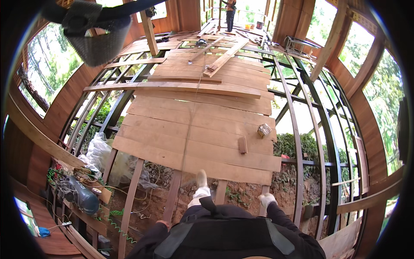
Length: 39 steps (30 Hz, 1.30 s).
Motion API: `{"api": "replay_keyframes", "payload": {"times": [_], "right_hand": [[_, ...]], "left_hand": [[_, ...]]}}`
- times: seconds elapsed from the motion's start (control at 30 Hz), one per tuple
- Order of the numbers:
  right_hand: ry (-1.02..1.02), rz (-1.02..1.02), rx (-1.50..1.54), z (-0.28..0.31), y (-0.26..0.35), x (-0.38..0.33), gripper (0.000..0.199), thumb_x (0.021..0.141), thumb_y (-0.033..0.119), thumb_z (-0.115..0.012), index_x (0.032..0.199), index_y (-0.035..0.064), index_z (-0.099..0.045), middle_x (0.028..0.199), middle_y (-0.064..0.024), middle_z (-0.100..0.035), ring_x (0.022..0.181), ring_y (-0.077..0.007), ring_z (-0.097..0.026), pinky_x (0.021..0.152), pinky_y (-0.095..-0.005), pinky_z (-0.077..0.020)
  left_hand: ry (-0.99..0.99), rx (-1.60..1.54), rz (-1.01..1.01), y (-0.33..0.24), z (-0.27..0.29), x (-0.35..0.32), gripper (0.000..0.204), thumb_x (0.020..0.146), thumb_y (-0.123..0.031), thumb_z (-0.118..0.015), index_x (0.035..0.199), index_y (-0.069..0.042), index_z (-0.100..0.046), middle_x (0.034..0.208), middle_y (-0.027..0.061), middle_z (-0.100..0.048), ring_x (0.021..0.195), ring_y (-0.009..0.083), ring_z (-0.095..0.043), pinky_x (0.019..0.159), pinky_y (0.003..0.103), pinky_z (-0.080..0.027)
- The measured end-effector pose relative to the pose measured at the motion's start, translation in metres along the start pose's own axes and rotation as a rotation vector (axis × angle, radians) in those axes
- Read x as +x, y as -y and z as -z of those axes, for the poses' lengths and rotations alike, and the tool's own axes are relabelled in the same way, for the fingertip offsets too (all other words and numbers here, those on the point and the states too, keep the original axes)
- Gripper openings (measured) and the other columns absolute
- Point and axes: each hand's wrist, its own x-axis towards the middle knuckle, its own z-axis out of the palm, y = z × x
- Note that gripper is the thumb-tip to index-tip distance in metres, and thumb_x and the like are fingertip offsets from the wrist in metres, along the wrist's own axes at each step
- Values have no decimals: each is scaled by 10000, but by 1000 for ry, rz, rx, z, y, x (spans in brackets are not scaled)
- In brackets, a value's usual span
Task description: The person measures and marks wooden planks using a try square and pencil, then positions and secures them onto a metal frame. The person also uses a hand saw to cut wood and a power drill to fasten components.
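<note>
My right hand (pixel 267 200), in a white glove at the end of a dark sleeve, is by the wooden joist (pixel 264 210) at the lower right; its fingers are too small to make out. Low on the left, only a bit of my left hand (pixel 163 223) shows past the dark sleeve, near another joist (pixel 173 194). Its fingers are hidden. Between them a beige shoe (pixel 201 178) reaches the near edge of the plank decking (pixel 202 149). On the boards ahead lie a short wood block (pixel 243 145) and a small wrapped bundle (pixel 264 130).
Open gaps between dark beams (pixel 330 172) show soil below. Loose boards (pixel 226 58) and a long plank (pixel 177 88) lie across the decking. At left are a blue air tank (pixel 84 196), a green coiled hose (pixel 118 228) and plastic sheeting (pixel 101 151). A person (pixel 230 15) stands far ahead.
</note>
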Motion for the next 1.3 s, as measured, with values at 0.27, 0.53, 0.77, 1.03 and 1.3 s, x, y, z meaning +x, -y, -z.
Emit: {"api": "replay_keyframes", "payload": {"times": [0.27,0.53,0.77,1.03,1.3], "right_hand": [[66,346,-574,-52,188,182,365,919,318,-608,1135,56,-742,986,-173,-759,884,-320,-730,830,-421,-562],[37,-130,64,-1,306,276,279,906,231,-609,1052,26,-730,864,-178,-724,695,-288,-689,657,-412,-558],[104,-349,218,31,358,367,137,943,168,-596,1012,85,-680,751,-68,-606,600,-204,-585,522,-350,-474],[308,-117,-415,91,456,533,257,964,265,-561,1074,106,-730,1021,-133,-682,901,-275,-661,776,-411,-530],[-76,101,-592,238,595,737,395,916,327,-523,952,-9,-727,1051,-286,-716,1055,-438,-676,942,-470,-521]], "left_hand": [[109,-237,20,-8,227,164,275,927,-332,-609,1091,-178,-767,1200,138,-716,1095,342,-691,943,471,-549],[-554,-826,-29,-98,753,335,261,967,-322,-589,981,-75,-671,791,97,-729,751,218,-700,722,388,-547],[-639,-1101,-421,-187,925,463,166,973,-202,-604,944,-58,-680,792,64,-715,688,148,-661,642,316,-530],[73,-780,48,-181,774,523,251,956,-302,-600,961,-77,-711,840,125,-733,760,261,-716,693,445,-565],[143,-1305,180,-192,883,607,299,1029,-252,-519,1218,-62,-652,1055,158,-733,895,299,-732,741,488,-584]]}}
